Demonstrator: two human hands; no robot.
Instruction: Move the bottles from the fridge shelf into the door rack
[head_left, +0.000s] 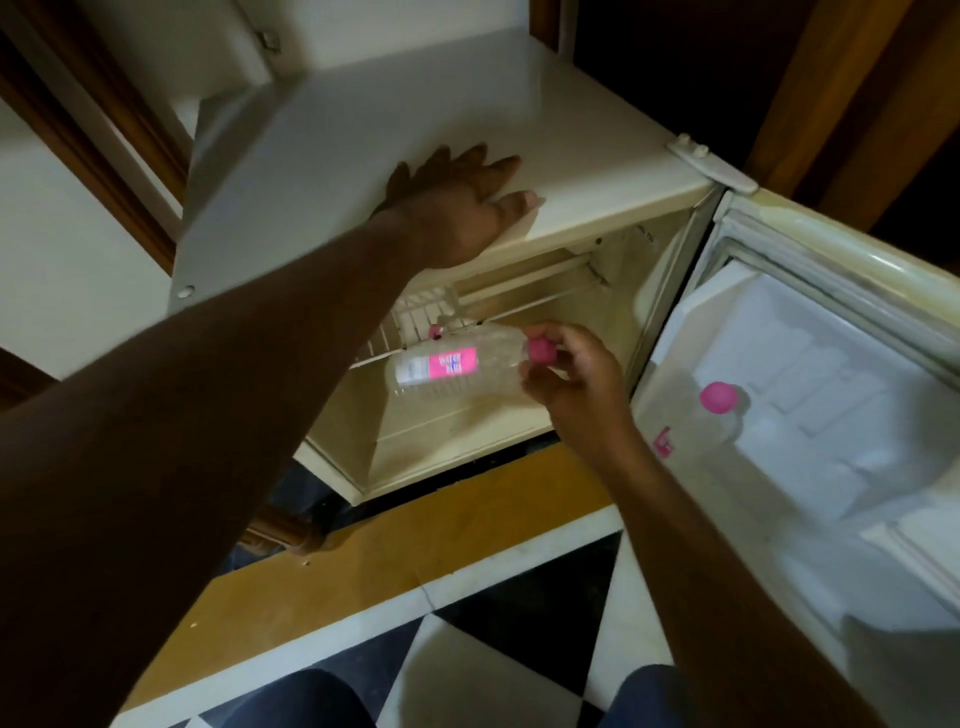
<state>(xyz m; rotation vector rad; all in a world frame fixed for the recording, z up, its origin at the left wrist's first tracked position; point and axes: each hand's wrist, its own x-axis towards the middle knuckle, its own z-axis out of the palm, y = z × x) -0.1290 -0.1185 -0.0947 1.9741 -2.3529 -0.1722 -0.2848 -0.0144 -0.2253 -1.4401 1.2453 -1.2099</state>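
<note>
A clear plastic bottle (452, 366) with a pink label and pink cap lies level in the air at the fridge opening. My right hand (571, 374) grips it by the capped neck. Behind it, on the white wire shelf (410, 317), the pink cap of another bottle (435, 331) peeks out. A third bottle (719, 410) with a pink cap stands upright in the door rack (670, 447). My left hand (457, 208) rests flat on top of the small fridge (363, 130), fingers spread, holding nothing.
The fridge door (831, 395) is swung open to the right, its white inner liner facing me. The fridge floor below the shelf is bare. Below lie a yellow step and black-and-white floor tiles (467, 649). My knees show at the bottom edge.
</note>
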